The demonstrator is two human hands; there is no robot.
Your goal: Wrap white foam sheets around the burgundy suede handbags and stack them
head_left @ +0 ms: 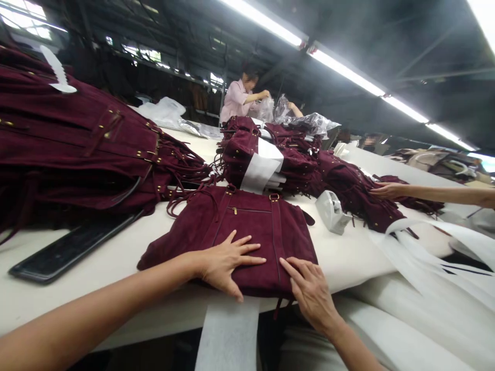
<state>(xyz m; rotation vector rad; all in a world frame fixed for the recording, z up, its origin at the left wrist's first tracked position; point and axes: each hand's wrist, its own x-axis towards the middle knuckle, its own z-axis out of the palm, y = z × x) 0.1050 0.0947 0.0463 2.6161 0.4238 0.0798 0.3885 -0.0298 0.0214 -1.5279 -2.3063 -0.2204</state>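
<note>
Maroon cloth lies under both your hands: the bag (pixel 247 232) is flat on the table (pixel 348 263) at its near edge, straight in front of you. Your left hand (pixel 226 263) is spread palm down on its front, fingers fanned, grasping nothing. Your right hand (pixel 309 291) has its fingers bent on the bag's lower right part; whether it pinches the edge, you cannot tell from here.

Below the bag, a white strip (pixel 228 335) hangs past the edge of the cream tabletop. To your left a black tray (pixel 73 252) lies partly beneath a big maroon pile (pixel 77 134). Beyond the bag stands a stack (pixel 301 165) of more maroon bags, with a white band (pixel 263 165) across it. Just right of your bag sits what looks like a tape dispenser (pixel 330 214); farther right, another person's hand (pixel 390 190) touches a maroon bag, near loose white ribbons (pixel 413 226).

Behind the stack, a person in a pink shirt (pixel 235 98) handles clear plastic (pixel 266 108). Your room is dark overhead, crossed by a row of tube lights (pixel 348 72), with bright windows (pixel 23 18) at the far left.
</note>
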